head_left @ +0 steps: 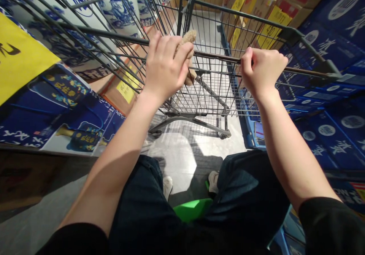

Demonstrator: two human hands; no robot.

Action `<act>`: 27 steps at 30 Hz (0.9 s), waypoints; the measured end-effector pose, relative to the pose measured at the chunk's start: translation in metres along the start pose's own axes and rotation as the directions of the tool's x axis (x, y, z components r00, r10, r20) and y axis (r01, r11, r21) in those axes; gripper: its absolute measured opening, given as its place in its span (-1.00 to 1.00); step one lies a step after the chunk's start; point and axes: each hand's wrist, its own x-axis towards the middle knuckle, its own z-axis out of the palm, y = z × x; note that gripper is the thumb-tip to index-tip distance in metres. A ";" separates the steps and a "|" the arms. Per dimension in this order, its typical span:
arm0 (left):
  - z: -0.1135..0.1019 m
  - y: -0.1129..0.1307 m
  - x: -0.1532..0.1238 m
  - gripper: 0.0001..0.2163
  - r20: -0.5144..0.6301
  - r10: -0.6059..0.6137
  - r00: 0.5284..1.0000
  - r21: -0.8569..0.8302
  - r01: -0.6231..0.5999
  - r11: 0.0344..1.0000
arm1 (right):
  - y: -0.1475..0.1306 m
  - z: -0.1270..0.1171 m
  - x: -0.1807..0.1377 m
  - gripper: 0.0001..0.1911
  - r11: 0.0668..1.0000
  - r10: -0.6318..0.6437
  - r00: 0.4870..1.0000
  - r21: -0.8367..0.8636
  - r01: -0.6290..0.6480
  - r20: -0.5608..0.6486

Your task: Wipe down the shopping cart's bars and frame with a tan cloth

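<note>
While both hands sit on the handle bar (216, 56), count is: one cart (245, 15), one bar, one cloth (188, 37), two hands. State of left hand (165, 67): fingers curled, half closed, pressing the cloth against the bar. Cloth sticks out above the fingertips and hangs below them on the far side. It looks coarse, nubby, beige, bunched up. State of right hand (261, 70): tight fist wrapped round the bar, well apart from the other hand, bare bar between. Cart basket is dark wire, beyond both hands. At least three blue-and-white jars (119, 8) beyond the left hand; stacked blue boxes (336, 38) beside the right. One green stool (194, 208) below the wrists, between the knees.
</note>
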 end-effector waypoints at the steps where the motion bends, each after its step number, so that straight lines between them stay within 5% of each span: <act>1: 0.000 -0.012 -0.002 -0.65 -0.019 0.009 1.000 -0.028 -0.010 1.000 | 0.001 0.000 0.000 -0.53 1.000 -0.006 1.000 0.008 0.006 -0.004; 4: -0.002 -0.068 -0.011 -0.61 -0.203 -0.050 0.978 0.044 0.061 0.997 | 0.003 0.001 0.000 -0.50 0.999 -0.038 0.999 0.036 0.039 -0.027; 8: -0.013 -0.128 -0.022 -0.58 -0.436 -0.114 0.893 0.212 0.224 0.951 | 0.002 0.003 -0.002 -0.46 0.998 -0.049 0.997 0.040 0.051 -0.059; 10: -0.016 -0.128 -0.021 -0.62 -0.475 -0.203 0.856 0.175 0.318 0.932 | 0.000 0.004 -0.003 -0.46 0.998 -0.041 0.998 0.041 0.044 -0.053; 13: -0.014 -0.089 -0.015 -0.68 -0.426 -0.317 0.847 0.048 0.371 0.927 | -0.001 0.004 -0.004 -0.47 0.998 -0.035 0.998 0.044 0.037 -0.051; 16: -0.008 -0.037 -0.007 -0.71 -0.189 -0.215 0.958 0.013 0.222 0.975 | -0.001 0.004 -0.004 -0.46 0.998 -0.037 0.999 0.052 0.039 -0.037; 18: -0.007 -0.021 -0.004 -0.67 -0.121 -0.150 0.981 -0.035 0.147 0.989 | 0.001 0.003 -0.003 -0.47 0.998 -0.032 0.999 0.052 0.033 -0.031; 21: -0.012 -0.042 -0.005 -0.59 -0.122 -0.149 0.981 -0.028 0.147 0.989 | 0.004 0.002 -0.001 -0.48 0.998 -0.022 0.999 0.050 0.024 -0.030; 25: -0.018 -0.096 -0.010 -0.56 -0.242 -0.234 0.942 0.120 0.268 0.956 | 0.005 0.003 -0.001 -0.46 0.997 -0.040 0.998 0.070 0.043 -0.040; 27: -0.018 -0.102 -0.011 -0.59 -0.298 -0.251 0.921 0.136 0.301 0.944 | 0.004 0.004 -0.002 -0.43 0.995 -0.045 0.997 0.081 0.049 -0.055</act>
